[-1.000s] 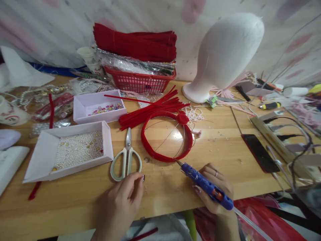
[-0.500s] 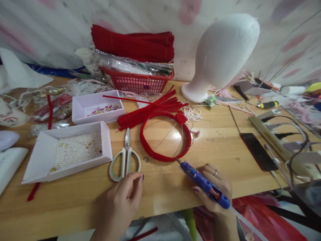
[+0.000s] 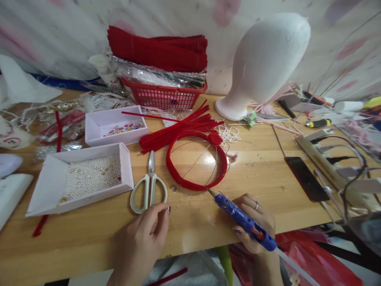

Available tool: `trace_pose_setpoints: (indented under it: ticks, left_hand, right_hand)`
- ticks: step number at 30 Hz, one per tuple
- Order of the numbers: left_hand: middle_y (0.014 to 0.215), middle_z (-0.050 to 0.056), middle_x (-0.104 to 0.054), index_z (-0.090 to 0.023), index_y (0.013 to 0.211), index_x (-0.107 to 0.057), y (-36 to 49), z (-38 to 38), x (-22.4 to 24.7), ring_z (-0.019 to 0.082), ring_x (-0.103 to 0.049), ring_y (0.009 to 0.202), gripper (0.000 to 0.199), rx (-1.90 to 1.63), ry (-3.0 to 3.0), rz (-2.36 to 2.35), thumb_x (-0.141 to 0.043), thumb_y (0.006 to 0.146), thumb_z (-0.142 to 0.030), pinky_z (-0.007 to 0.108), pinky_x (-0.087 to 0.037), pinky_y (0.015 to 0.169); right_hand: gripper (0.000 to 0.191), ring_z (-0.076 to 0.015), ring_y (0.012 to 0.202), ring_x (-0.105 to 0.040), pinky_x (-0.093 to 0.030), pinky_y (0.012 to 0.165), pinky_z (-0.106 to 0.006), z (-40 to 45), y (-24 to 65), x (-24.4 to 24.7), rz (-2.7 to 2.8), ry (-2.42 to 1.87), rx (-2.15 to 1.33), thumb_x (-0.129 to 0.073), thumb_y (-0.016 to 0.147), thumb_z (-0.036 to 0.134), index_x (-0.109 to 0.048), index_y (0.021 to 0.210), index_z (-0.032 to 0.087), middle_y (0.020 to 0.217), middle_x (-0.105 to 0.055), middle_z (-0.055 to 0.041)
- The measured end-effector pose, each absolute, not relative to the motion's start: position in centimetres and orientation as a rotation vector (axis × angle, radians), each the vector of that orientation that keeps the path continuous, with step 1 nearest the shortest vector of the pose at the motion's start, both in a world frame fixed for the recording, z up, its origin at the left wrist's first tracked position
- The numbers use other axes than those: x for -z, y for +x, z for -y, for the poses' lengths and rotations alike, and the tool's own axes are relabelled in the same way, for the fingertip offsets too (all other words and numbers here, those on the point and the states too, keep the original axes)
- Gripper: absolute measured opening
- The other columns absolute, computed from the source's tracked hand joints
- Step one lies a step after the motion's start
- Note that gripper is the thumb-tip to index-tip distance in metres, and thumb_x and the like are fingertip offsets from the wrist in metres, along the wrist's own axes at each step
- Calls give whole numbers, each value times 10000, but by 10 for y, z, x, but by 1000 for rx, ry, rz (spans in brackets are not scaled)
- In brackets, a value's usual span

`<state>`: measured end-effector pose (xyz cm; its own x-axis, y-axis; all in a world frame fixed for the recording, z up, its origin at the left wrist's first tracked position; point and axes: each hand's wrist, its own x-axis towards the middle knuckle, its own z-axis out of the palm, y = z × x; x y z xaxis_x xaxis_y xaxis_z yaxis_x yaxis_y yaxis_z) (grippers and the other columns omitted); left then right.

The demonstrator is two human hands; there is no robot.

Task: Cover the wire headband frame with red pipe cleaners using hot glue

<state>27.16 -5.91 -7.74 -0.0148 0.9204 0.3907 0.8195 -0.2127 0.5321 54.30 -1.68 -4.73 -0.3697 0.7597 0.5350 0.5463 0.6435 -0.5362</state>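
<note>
A blue hot glue gun (image 3: 236, 214) lies in my right hand (image 3: 257, 218), with a clear glue stick coming out of its back end. Its metal tip points at the front edge of a round red headband (image 3: 186, 184), close to it; I cannot tell whether they touch. The ring has thin wires across it and a small red oval piece (image 3: 214, 139) on its far right side. My left hand (image 3: 145, 234) rests near the handles of the scissors (image 3: 151, 163), thumb and fingertips pinched together. Whatever is between them, if anything, is hidden.
Behind the headband lies a bundle of red fuzzy stems (image 3: 169, 137). White trays of pearls (image 3: 126, 174) and gems (image 3: 116, 141) stand left. At the back are a red basket (image 3: 166, 97) and a white foam head (image 3: 264, 67). A phone (image 3: 306, 178) and power strip (image 3: 321, 167) lie right.
The glue gun's back end has dipped slightly in my right hand, while its tip stays by the headband. My left hand has barely moved.
</note>
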Motion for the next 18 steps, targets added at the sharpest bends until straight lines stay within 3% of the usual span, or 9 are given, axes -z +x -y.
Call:
trace_pose_setpoints:
  ticks: [3,9,15,18]
  left_hand:
    - [617,-40,-687,-210,896,-699,271,58,76,72,-518,386,184,-1035,2103,-1891,-545,972,-275,162,-467,523]
    - [598,-49,-666,-207,914,-696,269,59,76,71,-523,385,161,-1028,2109,-1857,-561,967,-278,155,-456,506]
    - [585,-57,-657,-215,894,-694,270,58,76,66,-556,407,154,-1039,2116,-1866,-569,967,-269,142,-445,500]
    - [595,-52,-665,-213,893,-696,271,58,75,65,-535,398,169,-1040,2112,-1871,-561,973,-276,143,-448,503]
  right_hand:
    - [357,-187,618,-547,-424,552,-334,16,542,45,2081,-1032,-341,-485,983,460,-595,775,191,682,-591,-60]
    - [375,-155,508,-400,-302,495,-323,17,542,50,2056,-1013,-258,-474,979,442,-484,674,224,542,-433,7]
    - [292,-184,637,-553,-433,561,-327,19,543,50,2060,-1048,-285,-523,960,426,-599,801,193,711,-599,-59]
    - [289,-172,576,-487,-389,521,-323,18,543,51,2050,-1024,-254,-517,953,388,-538,725,213,615,-525,-25]
